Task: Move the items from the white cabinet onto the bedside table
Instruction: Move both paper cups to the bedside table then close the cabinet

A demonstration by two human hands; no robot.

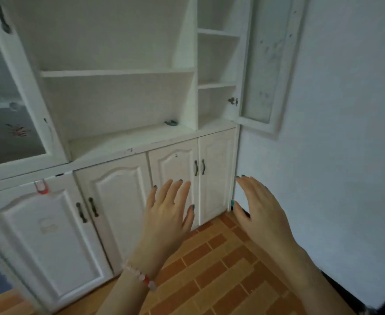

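Both hands, left (168, 214) and right (258, 209), hung spread and empty before the cabinet (118, 103); next, probably, a reach for the small teal item (171, 123) at the shelf's right rear corner.

The white cabinet (118, 105) has open shelves – on the lowest shelf (127, 135) lies one small teal object (171, 123), near its right rear corner.
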